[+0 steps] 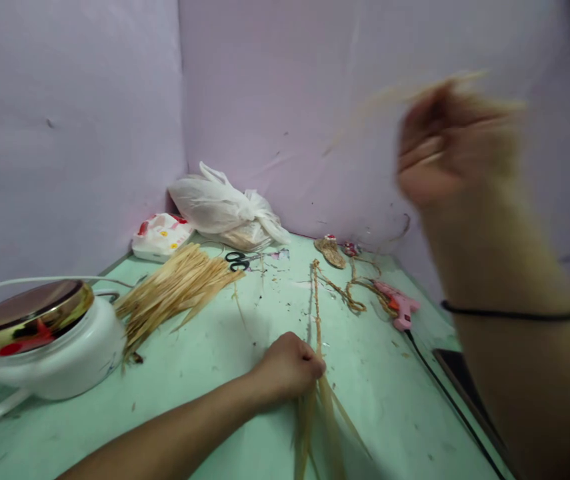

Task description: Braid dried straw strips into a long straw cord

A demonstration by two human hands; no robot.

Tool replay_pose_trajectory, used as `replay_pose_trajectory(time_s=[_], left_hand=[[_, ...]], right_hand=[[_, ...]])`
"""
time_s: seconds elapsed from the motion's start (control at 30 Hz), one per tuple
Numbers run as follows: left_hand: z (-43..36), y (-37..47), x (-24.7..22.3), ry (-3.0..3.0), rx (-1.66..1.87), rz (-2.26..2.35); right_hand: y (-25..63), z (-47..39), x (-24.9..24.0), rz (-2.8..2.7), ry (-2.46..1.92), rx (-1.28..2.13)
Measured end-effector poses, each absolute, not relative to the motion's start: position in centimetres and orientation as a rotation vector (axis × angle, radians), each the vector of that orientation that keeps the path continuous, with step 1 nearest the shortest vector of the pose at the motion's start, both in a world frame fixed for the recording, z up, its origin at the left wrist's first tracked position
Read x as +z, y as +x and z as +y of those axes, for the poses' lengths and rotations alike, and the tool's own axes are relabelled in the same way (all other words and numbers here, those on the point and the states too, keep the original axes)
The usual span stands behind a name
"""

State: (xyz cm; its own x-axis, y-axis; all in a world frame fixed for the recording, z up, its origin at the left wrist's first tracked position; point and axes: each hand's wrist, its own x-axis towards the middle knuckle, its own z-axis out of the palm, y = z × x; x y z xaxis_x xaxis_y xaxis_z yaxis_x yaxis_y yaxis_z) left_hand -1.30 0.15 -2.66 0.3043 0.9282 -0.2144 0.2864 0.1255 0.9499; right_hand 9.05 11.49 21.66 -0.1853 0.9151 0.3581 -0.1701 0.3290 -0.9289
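Note:
My left hand (289, 365) is closed on a braided straw cord (317, 313) lying along the table. Below that fist, loose straw strands (333, 427) fan out toward me. High on the right, in front of the wall, my right hand (445, 147) is raised and blurred by motion. Its fingers are curled, and a thin pale straw strand (379, 100) trails from them to the left. A bundle of flat dry straw (179, 283) lies to the left of my left hand.
Black-handled scissors (237, 260) lie behind the straw bundle. A white lidded pot (65, 353) stands at the left. At the back are a knotted plastic bag (225, 210) and a wipes pack (162, 235). A pink glue gun (399, 305) with a black cord lies right.

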Motion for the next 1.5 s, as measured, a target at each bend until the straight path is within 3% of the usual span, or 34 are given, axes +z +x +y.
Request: replay_pose_trajectory(time_s=[0.03, 0.1, 0.17, 0.27, 0.33, 0.5, 0.63, 1.1, 1.5], left_hand=[[0.2, -1.3, -2.7, 1.39, 0.695, 1.196], [0.3, -1.4, -2.8, 1.365, 0.691, 1.206], [0.4, -1.4, -3.1, 1.353, 0.703, 1.238], [0.5, -1.3, -3.5, 1.365, 0.733, 1.234], [0.5, -1.3, -3.6, 1.388, 0.743, 1.219], [0.2, -1.4, -3.3, 1.41, 0.73, 1.247], [0.1, -1.3, -2.9, 1.456, 0.727, 1.18], [0.2, -0.9, -2.6, 1.51, 0.629, 1.209], [0.1, -0.7, -2.1, 1.36, 0.646, 1.21]], right_hand=[[6.3, 11.3, 20.4, -1.323, -0.612, 1.226], [2.6, 10.8, 17.2, -1.554, -0.902, 1.503], [1.8, 10.5, 13.9, -1.732, -1.233, 1.394], [5.2, 9.2, 10.0, -1.979, -1.341, 1.071], [8.8, 7.3, 8.2, -2.027, -1.427, 1.038], [14.0, 2.4, 3.9, -1.91, -1.488, 1.481], [14.2, 1.6, 1.1, -1.595, -1.458, 1.58], [13.5, 1.6, -0.9, -1.198, -1.299, 1.74], [15.1, 2.1, 0.7, -1.093, -1.311, 1.827]])
